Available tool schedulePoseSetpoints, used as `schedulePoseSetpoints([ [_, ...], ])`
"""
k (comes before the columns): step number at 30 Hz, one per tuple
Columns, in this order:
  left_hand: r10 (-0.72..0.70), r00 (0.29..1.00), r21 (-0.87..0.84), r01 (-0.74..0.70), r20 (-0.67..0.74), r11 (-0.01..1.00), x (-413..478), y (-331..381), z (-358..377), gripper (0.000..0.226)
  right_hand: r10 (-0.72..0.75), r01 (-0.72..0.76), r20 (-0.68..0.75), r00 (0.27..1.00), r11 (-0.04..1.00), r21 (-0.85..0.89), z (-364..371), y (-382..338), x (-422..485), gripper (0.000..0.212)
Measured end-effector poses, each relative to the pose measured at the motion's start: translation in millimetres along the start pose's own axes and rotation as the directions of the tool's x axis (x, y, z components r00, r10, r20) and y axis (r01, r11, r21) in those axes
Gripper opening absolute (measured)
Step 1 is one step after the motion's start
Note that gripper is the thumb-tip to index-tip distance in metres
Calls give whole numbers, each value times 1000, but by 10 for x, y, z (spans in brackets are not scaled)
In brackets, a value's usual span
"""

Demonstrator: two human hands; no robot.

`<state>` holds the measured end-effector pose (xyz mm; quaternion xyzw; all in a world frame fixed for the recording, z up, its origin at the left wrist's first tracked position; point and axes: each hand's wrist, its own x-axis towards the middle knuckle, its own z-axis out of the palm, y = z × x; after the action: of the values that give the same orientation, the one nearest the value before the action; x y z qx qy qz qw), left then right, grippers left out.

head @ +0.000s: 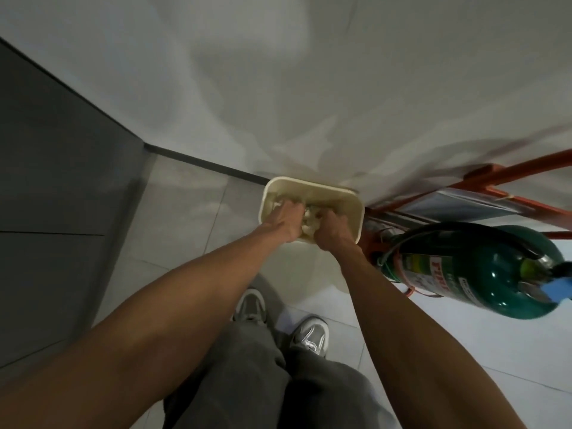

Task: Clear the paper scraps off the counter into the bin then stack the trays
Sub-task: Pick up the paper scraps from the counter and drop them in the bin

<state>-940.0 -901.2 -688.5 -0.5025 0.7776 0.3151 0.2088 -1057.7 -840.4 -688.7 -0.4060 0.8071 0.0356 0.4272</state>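
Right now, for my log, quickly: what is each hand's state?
Left hand: grips paper scraps over the bin.
Right hand: grips paper scraps too.

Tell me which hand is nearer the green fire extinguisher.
Right. Both hands grip paper scraps over the bin: the right hand at its near-right part, just left of the green fire extinguisher; the left hand farther left, over its middle.
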Motion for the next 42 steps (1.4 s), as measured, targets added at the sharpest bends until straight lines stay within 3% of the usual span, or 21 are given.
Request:
schedulePoseSetpoints([
  [8,68,993,-10,-70,-91,998,-1288,53,-1108,43,-32,39,-131,991,998,48,-824,-558,-1347,42],
  [12,109,974,-60,-123,-200,991,-2251,9,-1771,46,-150,163,-206,967,986,45,-1311,-924,-2271,43],
  [16,52,941,-100,-90,-335,991,-3261,-106,-2333,49,-298,309,-270,916,951,0,-1771,-1274,-3292,37],
  [20,-41,879,-193,-59,-476,980,-4342,-169,-2751,48,-474,476,-331,816,876,-81,-2095,-1550,-4254,37],
  [26,-296,699,-394,22,-651,919,-6188,-194,-3109,46,-711,687,-334,619,696,-209,-2397,-1995,-5635,38],
  [31,-491,547,-541,81,-678,837,-7435,-410,-3022,46,-839,800,-268,473,537,-268,-2367,-2436,-6459,37],
  [39,-701,256,-702,106,-665,704,-8777,-1002,-2607,33,-939,904,-133,318,343,-256,-1698,-3253,-7439,38],
  [42,-729,198,-719,133,-655,682,-9138,-1348,-2386,27,-954,929,-86,288,300,-216,-1287,-3557,-7707,38],
])
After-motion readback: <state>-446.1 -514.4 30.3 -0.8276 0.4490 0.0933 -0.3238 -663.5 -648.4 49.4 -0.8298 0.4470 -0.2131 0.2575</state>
